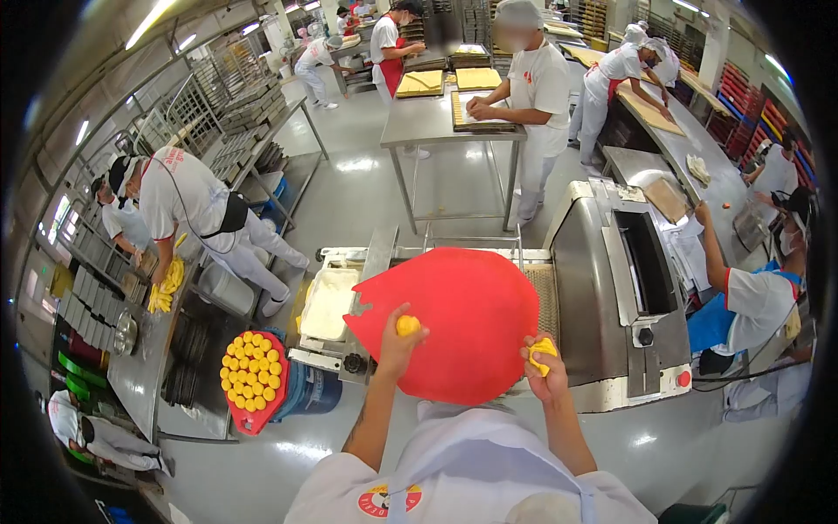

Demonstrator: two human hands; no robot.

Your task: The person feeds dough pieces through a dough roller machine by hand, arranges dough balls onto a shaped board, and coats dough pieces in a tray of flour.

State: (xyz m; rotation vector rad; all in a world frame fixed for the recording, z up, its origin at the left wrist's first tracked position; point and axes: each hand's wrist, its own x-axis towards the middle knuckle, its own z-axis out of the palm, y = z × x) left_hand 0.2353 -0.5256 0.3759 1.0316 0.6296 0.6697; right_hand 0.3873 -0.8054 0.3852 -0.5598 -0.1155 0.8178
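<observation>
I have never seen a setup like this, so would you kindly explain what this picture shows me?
There is no robot here: a person works bare-handed, and the one picture comes from a camera on their head, looking forward and down. The left hand holds a round yellow ball; the right hand grips a misshapen yellow lump. Between them is a large red board. To the left, many yellow balls sit on a smaller red board. The big metal machine is at the right.
</observation>
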